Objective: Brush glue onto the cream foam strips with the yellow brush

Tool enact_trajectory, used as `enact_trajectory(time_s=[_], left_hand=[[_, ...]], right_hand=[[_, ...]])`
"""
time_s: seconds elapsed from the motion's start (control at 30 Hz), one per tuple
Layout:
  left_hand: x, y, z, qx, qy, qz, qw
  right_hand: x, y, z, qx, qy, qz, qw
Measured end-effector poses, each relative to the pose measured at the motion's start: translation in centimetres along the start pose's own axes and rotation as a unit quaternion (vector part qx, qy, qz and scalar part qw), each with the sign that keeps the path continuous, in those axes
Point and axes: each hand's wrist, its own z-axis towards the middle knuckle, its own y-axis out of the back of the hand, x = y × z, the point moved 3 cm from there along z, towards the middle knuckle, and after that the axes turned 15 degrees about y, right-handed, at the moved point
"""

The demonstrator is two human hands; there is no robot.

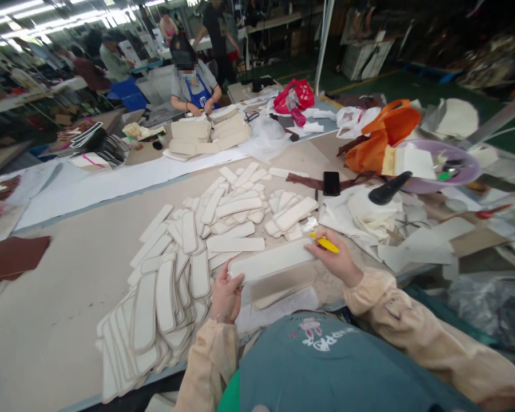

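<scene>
A long white strip with rounded ends (272, 261) is stretched between my two hands, just above the table's near edge. My left hand (226, 293) pinches its left end between thumb and fingers. At the other end, my right hand (335, 256) grips the strip and also carries a yellow tool (325, 242), perhaps a small cutter or marker, whose kind I cannot make out. Beneath the strip lies another pale piece (278, 289). Beyond and to the left spreads a heap of similar white strips (189, 232), with an overlapping row (143, 312) running toward the front edge.
A black phone (331, 183) lies behind the heap. At the right are a purple basin (459, 171), an orange bag (384, 134), a dark-handled object (389, 189) and paper scraps. Across the table a co-worker (195, 86) handles stacked beige pieces (191, 131). Brown leather (15, 260) lies left.
</scene>
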Motion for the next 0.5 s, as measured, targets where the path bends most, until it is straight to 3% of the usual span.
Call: enact_trajectory(time_s=[0.33,0.5], left_hand=[[0.2,-0.56,-0.29,0.029,-0.025,-0.068,0.997],[0.74,-0.92,-0.29,0.024,-0.038,-0.086,0.995]], right_hand=[[0.86,0.02,-0.1,-0.03,0.003,-0.028,0.999],[-0.04,-0.05,-0.73,-0.024,-0.012,-0.026,0.999]])
